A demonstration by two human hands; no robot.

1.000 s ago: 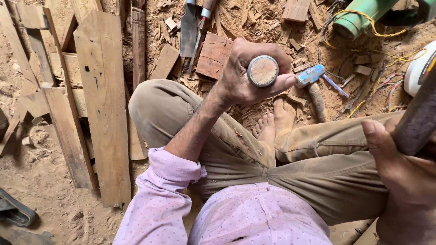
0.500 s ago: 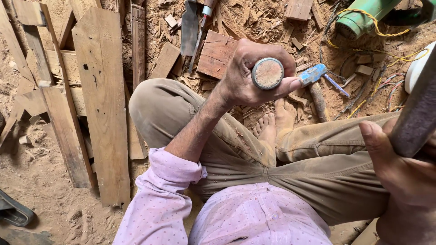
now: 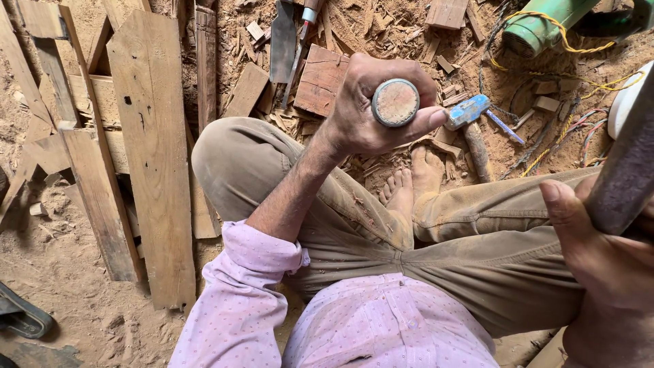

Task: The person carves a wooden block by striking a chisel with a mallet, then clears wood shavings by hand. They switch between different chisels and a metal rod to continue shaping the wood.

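My left hand (image 3: 371, 112) is wrapped around an upright chisel-like tool whose round wooden butt end (image 3: 396, 103) faces the camera, held out over the ground in front of my crossed legs. My right hand (image 3: 606, 272), at the lower right edge, grips the dark handle of a mallet or hammer (image 3: 623, 170) raised close to the camera; its head is out of frame. I sit cross-legged in khaki trousers and a pink shirt, bare feet (image 3: 412, 184) below the left hand.
Wooden planks (image 3: 153, 150) lie on the sawdust ground at left. Offcuts and a reddish wood block (image 3: 323, 82) lie ahead, beside a blue-headed hammer (image 3: 470, 112). A green cylinder (image 3: 545, 27) with yellow wire is at top right.
My left hand with the tool has shifted slightly up and to the right. The raised handle in my right hand has barely moved.
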